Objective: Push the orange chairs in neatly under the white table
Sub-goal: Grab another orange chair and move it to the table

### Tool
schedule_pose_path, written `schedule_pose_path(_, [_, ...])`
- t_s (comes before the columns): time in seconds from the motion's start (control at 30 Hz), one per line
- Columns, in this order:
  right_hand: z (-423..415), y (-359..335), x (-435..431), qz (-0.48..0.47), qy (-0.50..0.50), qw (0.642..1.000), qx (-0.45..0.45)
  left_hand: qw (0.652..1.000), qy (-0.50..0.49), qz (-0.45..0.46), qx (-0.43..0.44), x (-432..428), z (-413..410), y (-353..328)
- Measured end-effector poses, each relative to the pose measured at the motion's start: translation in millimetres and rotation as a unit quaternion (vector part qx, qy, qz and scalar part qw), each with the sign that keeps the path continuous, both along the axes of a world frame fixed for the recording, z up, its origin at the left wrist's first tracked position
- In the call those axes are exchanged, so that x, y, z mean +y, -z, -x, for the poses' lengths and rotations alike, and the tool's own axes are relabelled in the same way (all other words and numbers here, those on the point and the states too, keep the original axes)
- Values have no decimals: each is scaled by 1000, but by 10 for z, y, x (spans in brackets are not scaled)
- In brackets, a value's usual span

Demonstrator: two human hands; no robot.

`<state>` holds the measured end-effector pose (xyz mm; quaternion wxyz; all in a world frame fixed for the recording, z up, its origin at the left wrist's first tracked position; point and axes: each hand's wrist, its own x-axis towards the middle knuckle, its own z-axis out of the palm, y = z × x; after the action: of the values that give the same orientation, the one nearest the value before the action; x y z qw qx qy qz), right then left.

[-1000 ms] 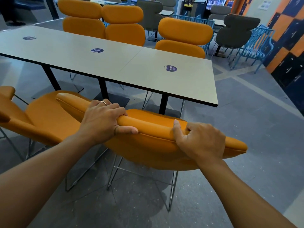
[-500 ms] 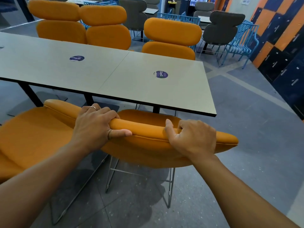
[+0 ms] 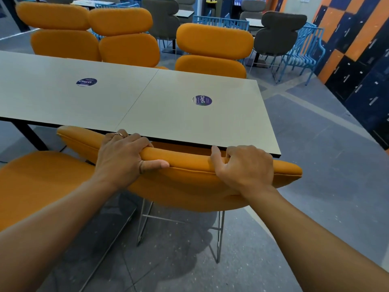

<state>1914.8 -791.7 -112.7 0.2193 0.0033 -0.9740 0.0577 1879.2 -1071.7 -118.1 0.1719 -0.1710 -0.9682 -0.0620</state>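
Note:
Both my hands grip the top of an orange chair's backrest (image 3: pixel 189 165) on the near side of the white table (image 3: pixel 147 106). My left hand (image 3: pixel 122 157) holds the left part of the backrest, my right hand (image 3: pixel 244 165) the right part. The backrest top sits right against the table's near edge; the seat is hidden under the tabletop. A second orange chair (image 3: pixel 37 182) stands to the left on the near side, further out from the table. Three orange chairs (image 3: pixel 212 49) line the far side.
Grey padded chairs (image 3: pixel 277 32) and blue wire chairs (image 3: pixel 303 47) stand behind the table at the back right. Orange and dark blue lockers (image 3: pixel 362 49) fill the right wall. The black table leg (image 3: pixel 29 135) stands at left. Grey floor stretches to the right.
The chair I hold has slid forward, and its backrest has gone from well short of the table to right at the table's edge. My grip is unchanged.

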Motion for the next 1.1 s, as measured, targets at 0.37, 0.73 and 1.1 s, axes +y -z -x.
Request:
schedule_pose_path(0.37, [473, -4, -68, 8, 21, 1000, -13, 1000, 3, 2, -8, -10, 546, -19])
schedule_pose_path(0.73, [502, -10, -87, 3, 33, 999, -29, 998, -29, -10, -63, 32, 508, -72])
schedule_pose_path(1.1, [171, 76, -309, 20, -6, 999, -38, 972, -42, -164, -164, -79, -361, -268])
